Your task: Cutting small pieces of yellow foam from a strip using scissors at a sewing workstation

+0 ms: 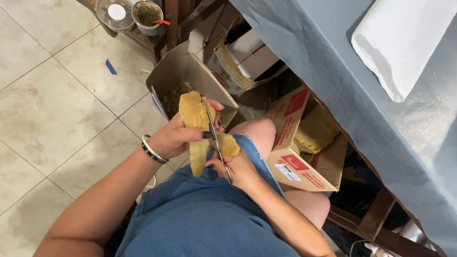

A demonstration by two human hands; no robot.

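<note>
My left hand (173,138) grips a yellow, spongy piece of foam (194,116) and holds it upright over my lap. In my right hand (240,169) is a pair of metal scissors (214,135), its blades running up along the foam's right side. A smaller yellow lump (228,145) sits just above my right hand, beside the blades. An open cardboard box (183,71) with yellow scraps inside stands on the floor right behind the foam.
A second cardboard box (304,166) with yellow foam (314,131) sits under the table edge at right. A grey tablecloth (333,62) carries a folded white cloth (400,43). Two round containers (131,13) rest on a wooden stool at the top. The floor is beige tile (47,109).
</note>
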